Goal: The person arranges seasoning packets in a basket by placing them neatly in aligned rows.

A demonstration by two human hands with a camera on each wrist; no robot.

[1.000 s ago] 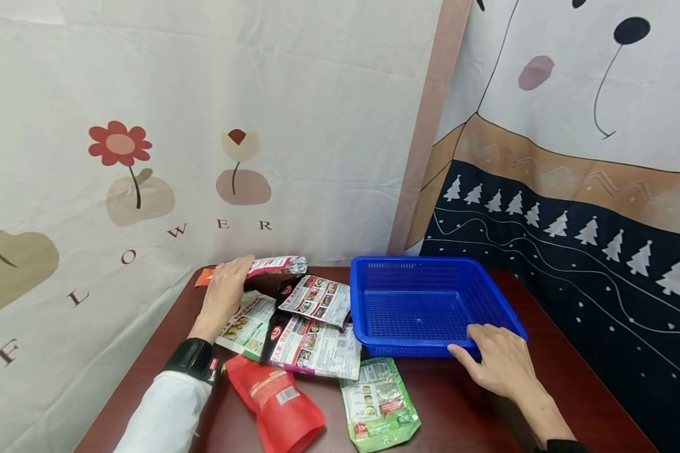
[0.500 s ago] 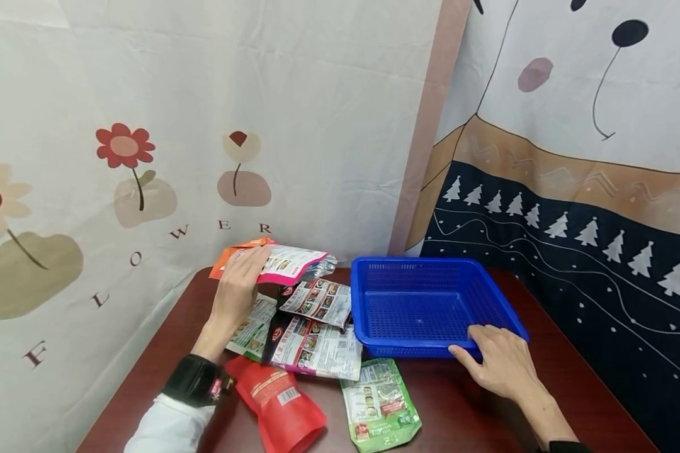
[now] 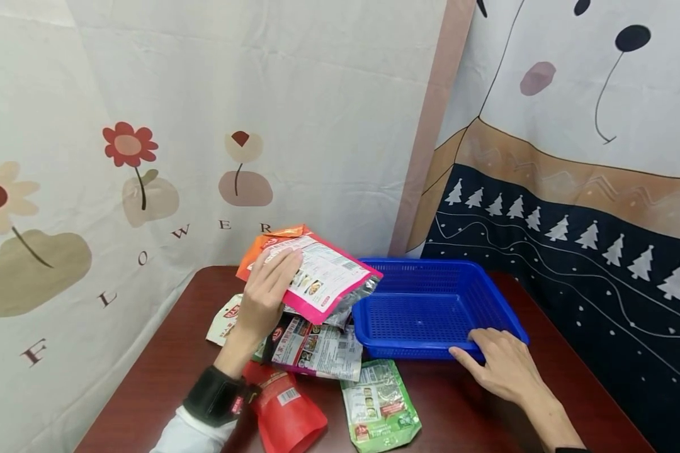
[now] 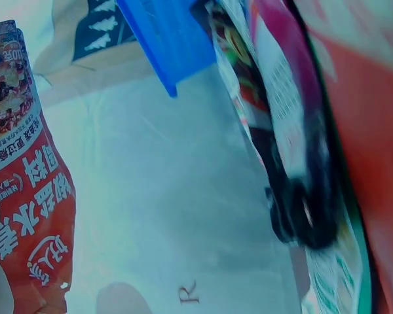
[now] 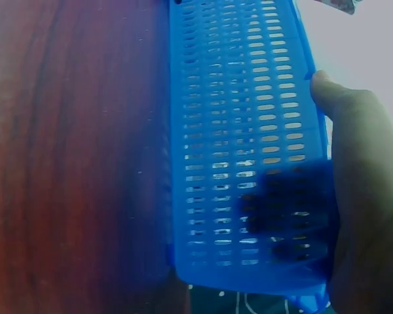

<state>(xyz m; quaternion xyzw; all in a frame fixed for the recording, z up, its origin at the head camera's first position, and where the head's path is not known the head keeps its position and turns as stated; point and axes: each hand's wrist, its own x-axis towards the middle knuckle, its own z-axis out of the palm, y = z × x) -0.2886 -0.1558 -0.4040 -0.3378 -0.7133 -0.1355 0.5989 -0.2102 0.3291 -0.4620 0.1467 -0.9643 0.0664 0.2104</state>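
My left hand [image 3: 263, 299] holds a pink-edged, orange-ended seasoning pouch [image 3: 325, 274] in the air, fingers over its white printed back. It hangs over the other pouches, its silvery end overlapping the near-left corner of the blue plastic basket [image 3: 413, 351] as seen from the head. In the left wrist view the pouch's red printed front [image 4: 36, 190] fills the left edge. My right hand [image 3: 504, 365] grips the basket's front rim near its right corner; in the right wrist view the thumb [image 5: 337, 95] lies along that rim, and the other fingers are mostly hidden.
Below the raised pouch lie a black-and-white pouch [image 3: 320, 349] and a cream pouch [image 3: 223, 321], partly covered. Nearer me are a red pouch [image 3: 289, 409] and a green pouch [image 3: 379, 402] on the dark wooden table [image 3: 158, 371]. Printed cloth [image 3: 328, 126] hangs behind.
My left hand has lifted the pink-edged pouch from the table's back left and carried it right, toward the basket. The right hand has stayed on the rim.
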